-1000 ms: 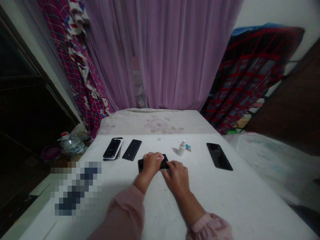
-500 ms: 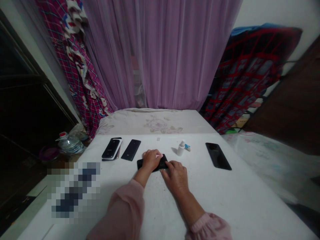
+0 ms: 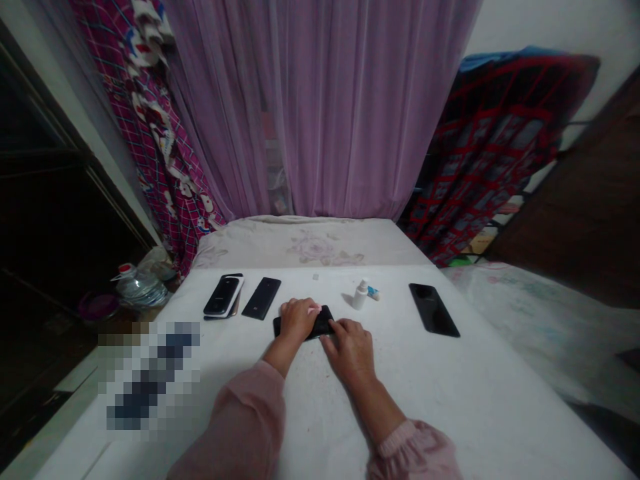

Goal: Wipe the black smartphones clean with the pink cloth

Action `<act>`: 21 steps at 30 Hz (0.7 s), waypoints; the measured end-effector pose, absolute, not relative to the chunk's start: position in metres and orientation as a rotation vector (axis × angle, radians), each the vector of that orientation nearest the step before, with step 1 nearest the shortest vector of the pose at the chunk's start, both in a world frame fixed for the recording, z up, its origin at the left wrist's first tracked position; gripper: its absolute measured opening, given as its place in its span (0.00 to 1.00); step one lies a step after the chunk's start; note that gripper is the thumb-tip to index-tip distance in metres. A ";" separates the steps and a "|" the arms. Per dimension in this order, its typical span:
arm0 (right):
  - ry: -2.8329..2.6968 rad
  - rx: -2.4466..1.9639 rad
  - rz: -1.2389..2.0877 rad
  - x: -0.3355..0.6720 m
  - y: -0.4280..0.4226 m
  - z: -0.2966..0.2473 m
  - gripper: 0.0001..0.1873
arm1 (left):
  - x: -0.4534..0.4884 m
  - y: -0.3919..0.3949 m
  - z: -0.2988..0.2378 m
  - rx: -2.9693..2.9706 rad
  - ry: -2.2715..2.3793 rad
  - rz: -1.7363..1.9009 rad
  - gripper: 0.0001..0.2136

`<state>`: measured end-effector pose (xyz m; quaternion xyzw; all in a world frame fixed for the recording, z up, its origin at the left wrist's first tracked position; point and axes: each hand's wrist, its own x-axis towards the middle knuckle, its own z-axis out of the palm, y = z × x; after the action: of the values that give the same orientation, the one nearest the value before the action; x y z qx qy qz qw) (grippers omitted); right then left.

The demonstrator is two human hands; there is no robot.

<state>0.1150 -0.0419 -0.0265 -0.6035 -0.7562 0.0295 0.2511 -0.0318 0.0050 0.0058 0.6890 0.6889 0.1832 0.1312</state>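
Observation:
A black phone (image 3: 324, 325) lies flat on the white table (image 3: 450, 393) in front of me. My left hand (image 3: 297, 319) rests on top of it, fingers curled over a small pink and white thing (image 3: 315, 309) pressed to the phone. My right hand (image 3: 351, 348) lies flat at the phone's near right corner, fingertips touching its edge. Both arms wear pink sleeves.
Left of the hands lie a black phone (image 3: 262, 298) and a stack of phones (image 3: 223, 297). A small white bottle (image 3: 359, 295) with a blue item beside it stands behind. Another black phone (image 3: 433, 309) lies at right. A water jug (image 3: 140, 287) sits off the table's left edge.
My left hand has slid slightly left across the phone. The right hand has stayed at the phone's corner.

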 end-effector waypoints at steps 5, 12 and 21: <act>-2.056 -1.648 0.073 0.115 -0.041 -0.028 0.18 | -0.041 -0.007 0.000 1.987 1.970 0.592 0.06; -2.059 -1.625 0.044 0.116 -0.041 -0.031 0.18 | -0.046 -0.004 -0.001 1.969 1.914 0.596 0.05; -2.069 -1.643 0.050 0.116 -0.041 -0.029 0.18 | -0.037 0.009 0.005 1.955 2.004 0.563 0.06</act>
<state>0.1158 -0.0408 -0.0287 -0.6026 -0.7587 0.0183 0.2469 -0.0372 0.0092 0.0048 0.6777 0.6945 0.1951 0.1424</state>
